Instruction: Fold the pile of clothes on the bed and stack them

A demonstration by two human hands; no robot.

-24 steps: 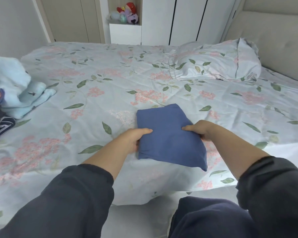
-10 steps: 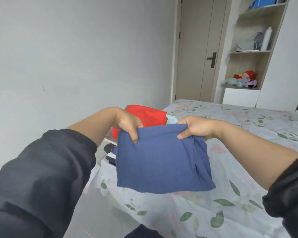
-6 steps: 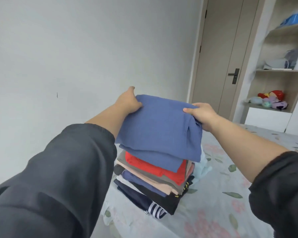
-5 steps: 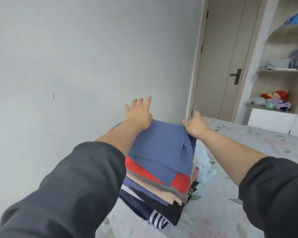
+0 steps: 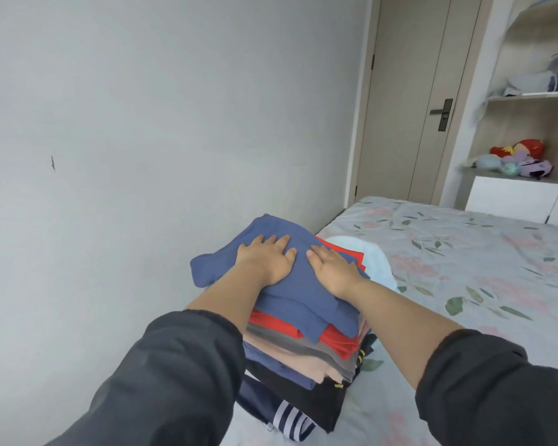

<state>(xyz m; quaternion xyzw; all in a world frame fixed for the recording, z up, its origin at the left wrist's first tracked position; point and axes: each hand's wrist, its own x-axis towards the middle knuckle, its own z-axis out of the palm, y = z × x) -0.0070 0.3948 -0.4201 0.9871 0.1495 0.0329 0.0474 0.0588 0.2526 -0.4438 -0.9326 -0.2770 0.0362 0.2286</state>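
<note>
A folded blue garment (image 5: 298, 296) lies on top of a stack of folded clothes (image 5: 306, 355) at the bed's left edge. Below it I see red, grey, peach, blue, black and striped navy layers. My left hand (image 5: 266, 257) rests flat on the blue garment with fingers spread. My right hand (image 5: 331, 268) lies flat beside it on the same garment, palm down. Neither hand grips the cloth. A light blue garment (image 5: 372, 262) sits behind the stack on the right.
The floral bedsheet (image 5: 471, 272) stretches to the right. A grey wall (image 5: 142, 123) runs close along the stack's left side. A door (image 5: 413, 101) and shelves with plush toys (image 5: 516, 157) stand beyond the bed.
I carried the blue garment from the middle of the bed to the stack, set it on top and let go. Both hands now press flat on it.
</note>
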